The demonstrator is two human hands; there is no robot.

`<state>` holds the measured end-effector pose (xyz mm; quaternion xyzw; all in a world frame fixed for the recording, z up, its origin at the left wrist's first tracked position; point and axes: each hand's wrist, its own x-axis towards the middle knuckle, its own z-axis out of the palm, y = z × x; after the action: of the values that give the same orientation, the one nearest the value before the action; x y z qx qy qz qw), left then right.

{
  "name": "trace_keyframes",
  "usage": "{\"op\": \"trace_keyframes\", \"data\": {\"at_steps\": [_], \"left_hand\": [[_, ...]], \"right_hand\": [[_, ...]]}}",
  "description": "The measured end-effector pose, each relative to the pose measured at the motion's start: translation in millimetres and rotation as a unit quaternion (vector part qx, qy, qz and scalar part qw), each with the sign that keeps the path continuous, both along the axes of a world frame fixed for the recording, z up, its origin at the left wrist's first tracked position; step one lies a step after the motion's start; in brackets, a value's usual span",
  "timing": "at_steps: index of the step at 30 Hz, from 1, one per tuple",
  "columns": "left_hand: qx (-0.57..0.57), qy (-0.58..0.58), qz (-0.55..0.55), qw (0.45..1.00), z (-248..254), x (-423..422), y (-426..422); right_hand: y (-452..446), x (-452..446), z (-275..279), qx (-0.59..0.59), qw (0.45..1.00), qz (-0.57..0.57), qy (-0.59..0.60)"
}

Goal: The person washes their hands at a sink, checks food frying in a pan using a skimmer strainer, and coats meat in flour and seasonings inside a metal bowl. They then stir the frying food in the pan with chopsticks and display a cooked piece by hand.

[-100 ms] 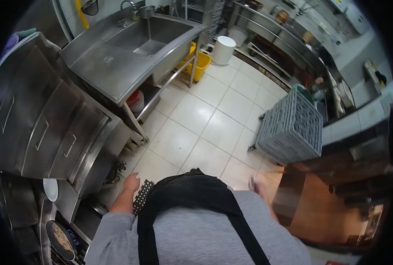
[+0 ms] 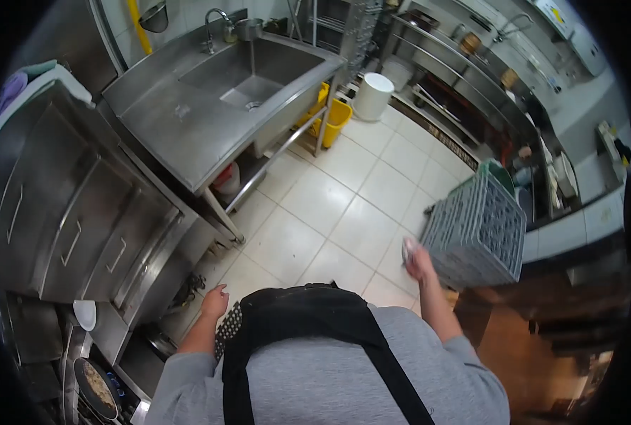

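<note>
My left hand [image 2: 215,302] hangs beside the black apron [image 2: 301,312]. Its fingers are loosely bent with one stretched out, and nothing shows in them. A polka-dot cloth [image 2: 229,330] hangs at the apron's side, close to that hand. Out over the floor, my right hand [image 2: 419,263] is closed around a small pale, shiny thing [image 2: 408,248] whose kind I cannot make out. Just beyond it stands a stack of grey dish racks [image 2: 464,234].
To the left are steel drawers [image 2: 67,219] and a frying pan [image 2: 96,388] with food over a blue flame. Ahead stand a steel sink [image 2: 258,92], a yellow mop bucket [image 2: 336,124] and a white bucket [image 2: 373,97]. White tiles [image 2: 315,202] cover the floor.
My right hand has swung forward and up, from low beside my body to near the grey racks. My left hand has dropped slightly. The view has shifted a little.
</note>
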<state>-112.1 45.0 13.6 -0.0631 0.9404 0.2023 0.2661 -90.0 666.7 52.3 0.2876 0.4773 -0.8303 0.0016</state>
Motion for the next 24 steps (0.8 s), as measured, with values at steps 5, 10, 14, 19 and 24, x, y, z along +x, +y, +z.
{"op": "trace_keyframes", "data": {"at_steps": [5,10,14,19,24], "left_hand": [[0.340,0.156,0.238,0.896,56.9,-98.4,56.2],[0.476,0.237,0.228,0.816,125.2,-264.6,104.5],[0.465,0.268,0.192,0.821,158.1,-431.1,120.5],[0.311,0.351,0.100,0.878,191.5,-627.0,135.4],[0.299,0.288,0.188,0.890,187.2,-804.2,130.1]], "right_hand": [[-91.6,-268.7,180.8,0.037,0.982,0.166,0.088],[-158.4,-444.7,205.5,-0.043,0.979,0.184,0.078],[-188.1,-561.4,169.8,-0.161,0.941,0.272,0.120],[-218.1,-676.8,162.3,-0.100,0.947,0.295,0.084],[-251.5,-810.1,140.1,-0.081,0.916,0.384,0.081]]}}
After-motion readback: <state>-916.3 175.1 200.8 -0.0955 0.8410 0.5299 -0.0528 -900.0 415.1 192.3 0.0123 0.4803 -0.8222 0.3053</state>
